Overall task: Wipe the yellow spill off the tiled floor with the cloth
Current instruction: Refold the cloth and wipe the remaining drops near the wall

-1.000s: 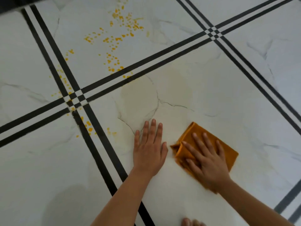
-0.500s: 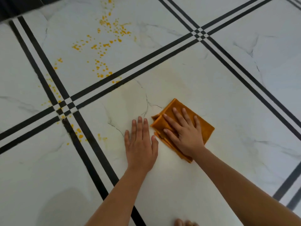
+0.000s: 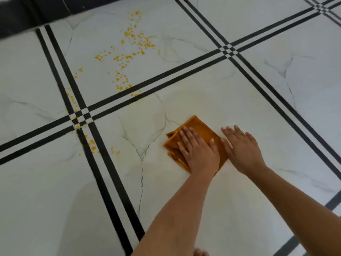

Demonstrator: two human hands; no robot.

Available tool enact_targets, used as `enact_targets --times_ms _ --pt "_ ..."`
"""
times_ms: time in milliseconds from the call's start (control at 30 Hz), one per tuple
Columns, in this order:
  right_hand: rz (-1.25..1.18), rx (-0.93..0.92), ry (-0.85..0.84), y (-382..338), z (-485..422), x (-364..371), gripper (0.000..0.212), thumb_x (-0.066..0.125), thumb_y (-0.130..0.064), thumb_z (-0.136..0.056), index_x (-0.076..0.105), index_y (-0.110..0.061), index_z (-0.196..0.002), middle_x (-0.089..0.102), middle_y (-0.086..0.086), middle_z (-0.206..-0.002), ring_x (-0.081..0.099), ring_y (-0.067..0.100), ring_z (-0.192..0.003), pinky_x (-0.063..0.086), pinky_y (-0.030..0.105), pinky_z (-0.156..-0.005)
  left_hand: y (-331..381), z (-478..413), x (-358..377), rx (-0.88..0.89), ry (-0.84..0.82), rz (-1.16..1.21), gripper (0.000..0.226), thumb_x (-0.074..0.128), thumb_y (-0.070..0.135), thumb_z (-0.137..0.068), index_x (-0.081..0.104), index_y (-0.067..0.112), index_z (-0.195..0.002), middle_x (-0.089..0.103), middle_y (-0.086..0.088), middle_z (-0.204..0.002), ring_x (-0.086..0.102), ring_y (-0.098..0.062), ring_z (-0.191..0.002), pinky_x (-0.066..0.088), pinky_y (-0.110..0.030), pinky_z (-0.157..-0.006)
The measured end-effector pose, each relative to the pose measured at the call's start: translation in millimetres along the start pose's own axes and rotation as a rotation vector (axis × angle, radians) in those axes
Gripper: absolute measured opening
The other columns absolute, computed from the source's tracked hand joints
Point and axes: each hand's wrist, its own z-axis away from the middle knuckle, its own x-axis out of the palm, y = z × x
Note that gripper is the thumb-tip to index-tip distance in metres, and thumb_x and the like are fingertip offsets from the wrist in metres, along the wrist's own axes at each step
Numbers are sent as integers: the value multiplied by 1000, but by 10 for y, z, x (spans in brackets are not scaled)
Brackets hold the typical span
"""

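The step in hand, as I judge it, is the wiping itself, but it is far from finished. The cloth (image 3: 196,126), folded and orange, lies flat on the tiled floor (image 3: 249,108) in the middle of the big tile. The left hand (image 3: 199,150) presses on it with straight fingers; it does not grip. The right hand (image 3: 241,150) lies flat on the bare tile just beside the cloth, fingers spread and holding nothing. Its thumb is at the cloth's edge, but I cannot tell if it touches.

The yellow spill (image 3: 132,45) is well apart from the cloth, on the far tile beyond the double black bands (image 3: 166,78). Smaller drops (image 3: 92,145) sit by the left band, near the crossing (image 3: 79,116). The tile around the cloth has only a pale yellowish haze.

The next move, I think, calls for a push of the cloth forward and to the left, over the bands, with steady pressure so that the drops are lifted and not smeared.

For room: the floor between the cloth and the drops is open. A dark wall base (image 3: 27,15) closes the far left corner close behind the spill. The person's toes (image 3: 200,253) show at the bottom edge.
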Motion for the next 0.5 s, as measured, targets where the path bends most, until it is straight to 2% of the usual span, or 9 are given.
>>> enact_targets --times_ms 67,100,200,267,300,433,500 --pt "0 -6 -21 -128 -52 -13 55 10 -45 -99 28 -22 -146 31 0 -152 17 18 -144 12 39 -116 -63 -69 67 -13 55 -28 77 18 47 -95 -35 6 -133 -33 -10 -147 -41 -21 -130 -30 -41 -102" --pt "-9 -6 -35 -202 -79 -30 53 14 -43 -99 27 -22 -146 30 0 -153 16 17 -144 11 39 -116 -122 -74 60 -22 75 -20 76 17 47 -95 -34 6 -133 -30 -10 -148 -38 -21 -132 -27 -42 -104" --pt "-49 -16 -46 -434 -168 -72 52 17 -42 -99 25 -22 -146 28 1 -153 15 17 -144 11 38 -116 -519 59 -110 13 179 -56 72 19 49 -91 6 5 -146 8 -12 -156 2 -25 -144 -5 -45 -111" --pt "-63 -66 -49 -605 -247 -43 52 17 -42 -99 25 -21 -146 28 1 -153 15 17 -144 12 38 -116 -934 56 -285 91 212 -142 71 23 51 -90 23 7 -146 24 -12 -153 18 -28 -142 4 -47 -111" --pt "-65 -93 -60 -690 -285 -19 52 17 -42 -99 25 -21 -146 27 1 -154 15 17 -144 12 38 -116 -1099 -34 -383 122 214 -192 71 23 52 -91 23 9 -147 23 -11 -153 17 -29 -142 4 -48 -112" --pt "-88 -147 -121 -1058 -444 90 54 17 -44 -99 22 -22 -147 22 0 -155 10 17 -145 9 38 -116 -1454 -611 -796 111 177 -295 71 8 58 -90 0 19 -150 0 -5 -158 -6 -25 -144 -9 -50 -111" --pt "-73 -164 -108 -1169 -539 95 54 16 -44 -98 20 -22 -148 20 0 -156 10 17 -145 9 37 -116 -1540 -530 -801 115 213 -295 70 10 59 -91 3 22 -150 2 -4 -158 -4 -27 -144 -9 -52 -111"
